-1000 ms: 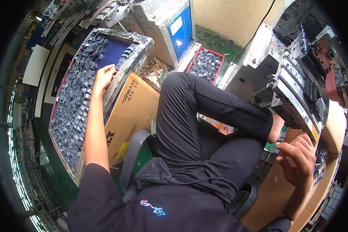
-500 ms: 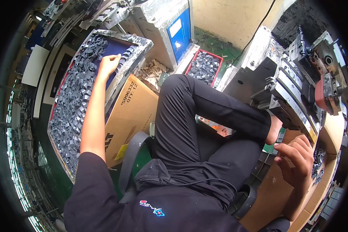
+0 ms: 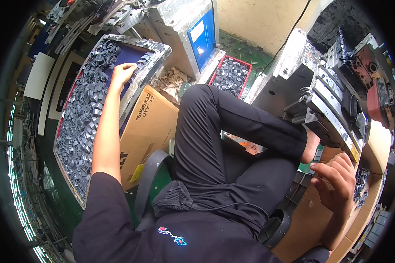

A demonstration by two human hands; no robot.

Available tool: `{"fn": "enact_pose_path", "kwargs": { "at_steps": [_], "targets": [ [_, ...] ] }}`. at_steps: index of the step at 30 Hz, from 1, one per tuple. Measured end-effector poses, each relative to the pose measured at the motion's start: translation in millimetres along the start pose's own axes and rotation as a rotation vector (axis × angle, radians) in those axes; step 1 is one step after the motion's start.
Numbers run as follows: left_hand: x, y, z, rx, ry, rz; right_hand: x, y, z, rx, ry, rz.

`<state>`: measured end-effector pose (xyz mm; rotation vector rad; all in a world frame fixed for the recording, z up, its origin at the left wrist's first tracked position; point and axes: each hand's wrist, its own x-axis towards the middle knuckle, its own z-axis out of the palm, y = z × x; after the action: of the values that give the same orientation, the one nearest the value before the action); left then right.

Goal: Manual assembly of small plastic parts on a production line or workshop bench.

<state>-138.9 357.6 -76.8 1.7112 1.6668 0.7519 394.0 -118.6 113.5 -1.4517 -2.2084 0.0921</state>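
My left hand [image 3: 123, 75] is at the inner edge of a large tray [image 3: 158, 46] on the left. Its thumb and fingers are pinched together beside a row of small dark grey parts [image 3: 141, 64] lined up along that edge. Whatever sits between the fingertips is too small to make out. Many loose grey parts [image 3: 85, 103] are heaped over the rest of the tray. At the right, my right hand [image 3: 336, 182] is raised above an open cardboard box [image 3: 373, 168], close to the machine. Its fingers are loosely bent, the thumb apart from the forefinger, with nothing visible in them.
A flat-sided cardboard box [image 3: 148, 127] stands between the tray and my legs. Ahead, a red bin [image 3: 251, 70] holds more grey parts, next to a metal cabinet with a blue panel [image 3: 203, 39]. A metal machine [image 3: 333, 103] rises on the right. Crumpled cloth or paper [image 3: 171, 82] lies behind the box.
The left hand stays by the row of parts, its fingers slightly shifted. The right hand keeps its place. The whole view has moved a little.
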Motion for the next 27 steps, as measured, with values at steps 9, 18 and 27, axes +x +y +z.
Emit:
{"fn": "enact_pose_path", "kwargs": {
  "at_steps": [9, 18, 27],
  "targets": [
    [4, 1, 0, -0.067, 0.036, -0.033, 1, -1, 0, -0.004, -0.007, 0.008],
    [14, 11, 8, -0.081, -0.046, -0.077, 1, 0, 0, -0.009, -0.005, 0.014],
    [16, 2, 7, -0.082, -0.048, -0.041, 1, 0, 0, -0.003, -0.018, 0.020]
  ]
}}
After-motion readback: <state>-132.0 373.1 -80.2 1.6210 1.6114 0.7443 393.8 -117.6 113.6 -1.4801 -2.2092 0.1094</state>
